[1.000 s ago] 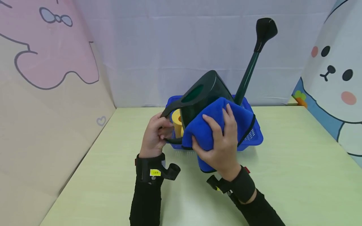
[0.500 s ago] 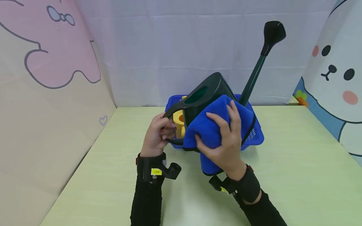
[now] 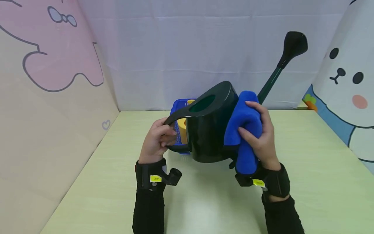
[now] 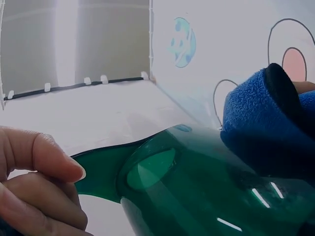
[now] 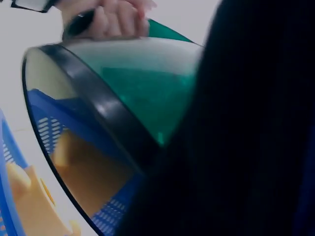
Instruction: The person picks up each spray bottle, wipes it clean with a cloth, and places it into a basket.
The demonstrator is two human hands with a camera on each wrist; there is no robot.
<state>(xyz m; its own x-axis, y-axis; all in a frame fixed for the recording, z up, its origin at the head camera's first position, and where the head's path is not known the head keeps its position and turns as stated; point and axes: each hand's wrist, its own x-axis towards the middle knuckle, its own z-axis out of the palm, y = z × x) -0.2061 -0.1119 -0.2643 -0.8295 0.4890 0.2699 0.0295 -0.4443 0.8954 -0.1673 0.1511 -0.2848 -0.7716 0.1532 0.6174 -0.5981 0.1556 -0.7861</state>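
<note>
At the near edge, two black fabric sleeves (image 3: pixel 149 208) run up to black wrist straps (image 3: pixel 150 175) with camera mounts, above a pale, smooth-topped table (image 3: pixel 210 208). Farther in, at left, the left hand (image 3: pixel 156 141) has its fingers curled round the looped handle (image 3: pixel 178 114) of a dark green, glossy plastic watering can (image 3: pixel 210 133). The can is held tilted above the table at centre, its body rounded, its top opening oval. At right, the right hand (image 3: pixel 263 136) pinches a bunched blue plush cloth (image 3: pixel 246 126) with dark edging between thumb and fingers; the cloth lies against the can's right side. Beyond it, a slender straight spout (image 3: pixel 270 85) slants up to the far right, ending in a flared black head (image 3: pixel 295 44). Behind the can, at far left of centre, stands a perforated blue plastic basket (image 3: pixel 179 104) containing a yellow, rounded object (image 3: pixel 182 130). Farthest hangs a creased whitish fabric backdrop (image 3: pixel 175 55).
</note>
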